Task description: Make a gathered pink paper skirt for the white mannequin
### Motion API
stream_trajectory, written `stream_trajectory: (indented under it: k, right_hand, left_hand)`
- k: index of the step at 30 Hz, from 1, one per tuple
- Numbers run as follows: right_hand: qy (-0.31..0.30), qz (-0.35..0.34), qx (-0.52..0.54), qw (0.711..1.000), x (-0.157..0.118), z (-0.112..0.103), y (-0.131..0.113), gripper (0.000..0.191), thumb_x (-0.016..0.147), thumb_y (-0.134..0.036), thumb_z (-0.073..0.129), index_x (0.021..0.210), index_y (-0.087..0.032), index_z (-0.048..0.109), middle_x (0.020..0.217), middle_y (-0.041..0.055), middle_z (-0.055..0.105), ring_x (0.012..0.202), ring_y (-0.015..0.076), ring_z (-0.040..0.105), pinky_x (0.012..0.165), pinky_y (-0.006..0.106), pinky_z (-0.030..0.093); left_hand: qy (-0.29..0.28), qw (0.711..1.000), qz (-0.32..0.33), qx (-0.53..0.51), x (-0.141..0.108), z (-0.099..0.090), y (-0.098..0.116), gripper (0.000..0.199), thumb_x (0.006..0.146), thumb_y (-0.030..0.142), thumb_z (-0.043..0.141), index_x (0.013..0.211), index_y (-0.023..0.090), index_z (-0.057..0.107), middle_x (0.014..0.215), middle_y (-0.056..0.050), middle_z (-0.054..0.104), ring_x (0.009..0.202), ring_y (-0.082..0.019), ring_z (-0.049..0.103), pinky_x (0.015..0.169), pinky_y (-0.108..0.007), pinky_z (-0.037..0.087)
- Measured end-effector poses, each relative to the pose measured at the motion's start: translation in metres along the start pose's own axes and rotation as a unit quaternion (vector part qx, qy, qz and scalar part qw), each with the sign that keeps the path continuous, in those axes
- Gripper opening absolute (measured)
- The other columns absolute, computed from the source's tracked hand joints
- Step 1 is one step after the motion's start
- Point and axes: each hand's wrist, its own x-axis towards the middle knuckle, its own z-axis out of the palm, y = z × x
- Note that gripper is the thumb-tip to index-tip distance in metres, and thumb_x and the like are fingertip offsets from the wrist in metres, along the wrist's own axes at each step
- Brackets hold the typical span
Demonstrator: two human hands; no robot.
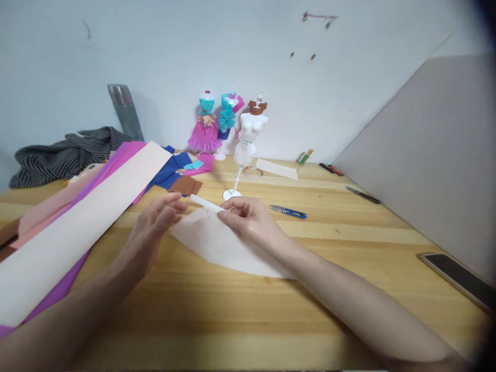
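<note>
My right hand (pixel 248 219) pinches the end of a narrow white strip (pixel 205 202) between thumb and fingers. Below the strip, a pale fan-shaped paper piece (pixel 228 248) hangs or lies over the wooden table, gathered at its upper edge. My left hand (pixel 160 222) is at the left of the strip, its fingers apart and holding nothing. Just beyond my hands stands a small white mannequin (pixel 250 135) with a brown collar piece at its neck. Blue-handled snips (pixel 289 211) lie to the right of my right hand.
Long rolls of coloured and white paper (pixel 85 222) cover the left side. Two dressed mannequins (pixel 206 124) stand by the wall. A phone (pixel 457 276) lies at the right, with a dark pointed tool (pixel 363 195) farther back. A wooden table (pixel 174 320) bears everything.
</note>
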Motion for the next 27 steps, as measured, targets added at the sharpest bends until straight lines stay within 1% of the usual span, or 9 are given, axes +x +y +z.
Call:
stream_trajectory:
  k: [2, 4, 5, 8, 13, 17, 22, 24, 27]
  right_hand:
    - [0.017, -0.004, 0.012, 1.000, 0.000, -0.001, -0.002, 0.023, 0.074, -0.039, 0.061, 0.071, -0.016, 0.059, 0.046, -0.0079, 0.038, 0.041, 0.0052, 0.028, 0.040, 0.020, 0.018]
    - [0.025, -0.004, 0.017, 1.000, 0.000, 0.000, -0.002, 0.024, 0.073, -0.039, 0.062, 0.069, -0.016, 0.059, 0.044, -0.0082, 0.036, 0.041, 0.0052, 0.028, 0.040, 0.020, 0.017]
    - [0.025, -0.001, 0.022, 0.999, 0.000, 0.001, -0.002, 0.024, 0.073, -0.039, 0.062, 0.068, -0.016, 0.058, 0.044, -0.0083, 0.036, 0.041, 0.0051, 0.028, 0.040, 0.020, 0.017]
    - [0.011, 0.018, 0.047, 0.999, 0.000, 0.004, -0.001, 0.024, 0.071, -0.040, 0.065, 0.067, -0.017, 0.058, 0.044, -0.0080, 0.038, 0.040, 0.0054, 0.030, 0.039, 0.020, 0.018]
    - [0.008, 0.055, 0.125, 0.991, 0.003, 0.004, 0.005, 0.024, 0.067, -0.038, 0.068, 0.067, -0.016, 0.058, 0.051, -0.0048, 0.052, 0.044, 0.0072, 0.042, 0.043, 0.020, 0.030]
    - [0.011, 0.093, 0.181, 0.979, 0.005, 0.004, 0.007, 0.024, 0.064, -0.037, 0.071, 0.070, -0.016, 0.060, 0.059, -0.0005, 0.060, 0.050, 0.0110, 0.052, 0.049, 0.023, 0.038]
    - [0.010, 0.085, 0.158, 0.984, 0.003, 0.006, 0.004, 0.027, 0.064, -0.040, 0.070, 0.065, -0.017, 0.055, 0.054, -0.0036, 0.054, 0.046, 0.0092, 0.046, 0.046, 0.022, 0.033]
    - [0.009, 0.078, 0.140, 0.987, 0.003, 0.006, 0.003, 0.028, 0.065, -0.041, 0.069, 0.065, -0.017, 0.055, 0.054, -0.0041, 0.052, 0.046, 0.0088, 0.044, 0.046, 0.022, 0.031]
    - [0.024, 0.068, 0.131, 0.989, 0.005, 0.004, 0.006, 0.029, 0.065, -0.043, 0.068, 0.066, -0.017, 0.055, 0.055, -0.0036, 0.052, 0.048, 0.0095, 0.045, 0.047, 0.022, 0.032]
  left_hand:
    - [-0.088, 0.988, -0.088, -0.088, -0.004, 0.011, 0.001, 0.055, 0.080, 0.060, 0.055, 0.117, 0.018, 0.058, 0.113, -0.011, 0.065, 0.105, -0.029, 0.059, 0.088, -0.040, 0.047]
    - [-0.142, 0.971, -0.125, -0.144, -0.010, 0.024, 0.003, 0.057, 0.072, 0.057, 0.067, 0.112, 0.017, 0.063, 0.109, -0.011, 0.068, 0.103, -0.030, 0.060, 0.087, -0.040, 0.048]
    - [-0.142, 0.967, -0.135, -0.163, -0.012, 0.029, 0.003, 0.056, 0.069, 0.053, 0.071, 0.112, 0.017, 0.064, 0.107, -0.011, 0.069, 0.104, -0.030, 0.061, 0.088, -0.040, 0.048]
    - [-0.093, 0.960, -0.169, -0.204, -0.017, 0.037, 0.002, 0.045, 0.069, 0.042, 0.075, 0.106, 0.017, 0.068, 0.101, -0.009, 0.072, 0.102, -0.028, 0.063, 0.087, -0.038, 0.050]
    - [-0.038, 0.946, -0.184, -0.265, -0.016, 0.034, -0.003, 0.020, 0.072, 0.025, 0.074, 0.091, 0.017, 0.073, 0.093, -0.006, 0.074, 0.095, -0.023, 0.066, 0.088, -0.035, 0.050]
    - [-0.063, 0.945, -0.174, -0.271, -0.015, 0.034, -0.003, 0.020, 0.071, 0.023, 0.074, 0.090, 0.017, 0.074, 0.091, -0.005, 0.075, 0.099, -0.026, 0.065, 0.090, -0.037, 0.050]
    - [-0.110, 0.938, -0.168, -0.282, -0.015, 0.036, -0.001, 0.039, 0.069, 0.023, 0.075, 0.107, 0.017, 0.069, 0.104, -0.008, 0.072, 0.105, -0.028, 0.062, 0.093, -0.039, 0.047]
    - [-0.100, 0.942, -0.177, -0.266, -0.015, 0.036, -0.002, 0.040, 0.067, 0.021, 0.077, 0.106, 0.017, 0.069, 0.104, -0.008, 0.071, 0.102, -0.027, 0.063, 0.091, -0.038, 0.047]
    - [-0.090, 0.955, -0.186, -0.213, -0.016, 0.034, -0.004, 0.034, 0.061, 0.024, 0.080, 0.093, 0.016, 0.071, 0.091, -0.006, 0.073, 0.088, -0.024, 0.065, 0.079, -0.034, 0.050]
